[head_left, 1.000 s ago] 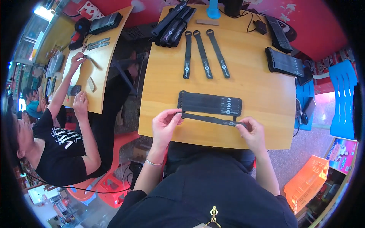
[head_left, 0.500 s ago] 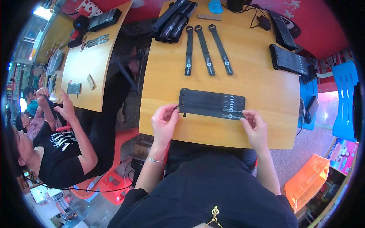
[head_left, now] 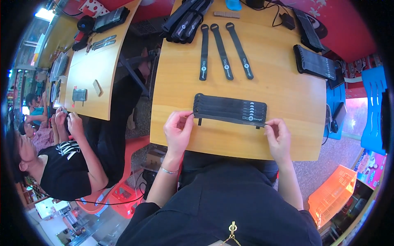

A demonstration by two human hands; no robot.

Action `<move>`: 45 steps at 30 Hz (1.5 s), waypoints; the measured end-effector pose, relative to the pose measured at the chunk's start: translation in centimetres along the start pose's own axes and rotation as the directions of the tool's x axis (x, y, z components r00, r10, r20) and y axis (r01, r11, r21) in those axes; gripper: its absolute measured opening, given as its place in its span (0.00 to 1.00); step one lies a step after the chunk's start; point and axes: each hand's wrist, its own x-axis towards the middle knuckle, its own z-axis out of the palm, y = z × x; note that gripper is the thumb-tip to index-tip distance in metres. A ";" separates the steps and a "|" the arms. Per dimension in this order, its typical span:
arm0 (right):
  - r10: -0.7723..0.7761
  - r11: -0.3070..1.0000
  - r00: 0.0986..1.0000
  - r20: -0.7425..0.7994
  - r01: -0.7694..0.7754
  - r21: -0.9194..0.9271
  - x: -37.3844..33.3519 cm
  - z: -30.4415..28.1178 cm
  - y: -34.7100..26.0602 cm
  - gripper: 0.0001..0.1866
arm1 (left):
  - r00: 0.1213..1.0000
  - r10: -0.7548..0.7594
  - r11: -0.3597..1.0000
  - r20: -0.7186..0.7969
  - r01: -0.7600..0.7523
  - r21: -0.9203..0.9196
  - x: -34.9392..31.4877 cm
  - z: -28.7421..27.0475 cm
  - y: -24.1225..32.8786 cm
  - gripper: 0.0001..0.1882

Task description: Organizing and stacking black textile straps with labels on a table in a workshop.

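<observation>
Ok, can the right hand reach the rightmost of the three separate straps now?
Likely yes: from the right hand, past the right end of the strap row, the way to the rightmost strap looks free. The hand seems to pinch the row's nearest strap, though, and may need to let go first.

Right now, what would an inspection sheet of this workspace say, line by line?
Surface: light-brown wood-grain tabletop.
Job's things: overlapping row of black straps; three loose looped straps beyond; strap bundles at back left and right.
Clutter: small beige block near the back edge.
Grip: left hand and right hand pinch the row's front strap, one at each end.
Cables: black power adapter at back right; thin black cable at lower left.
Surroundings: seated co-worker at a second table, left; orange basket, lower right.
</observation>
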 end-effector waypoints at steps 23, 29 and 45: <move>0.033 0.996 0.999 -0.019 -0.032 0.079 0.6 0.2 0.8 0.09 | 0.998 0.033 0.990 -0.044 -0.027 0.135 0.1 1.5 0.3 0.09; 0.064 0.994 0.998 -0.028 -0.062 0.093 0.8 0.4 0.8 0.08 | 0.999 0.035 0.987 -0.042 -0.028 0.158 0.2 1.6 0.4 0.09; 0.034 0.996 0.998 -0.050 -0.030 0.079 1.1 0.5 1.4 0.09 | 0.999 0.020 0.987 -0.049 -0.012 0.162 0.5 1.7 0.0 0.10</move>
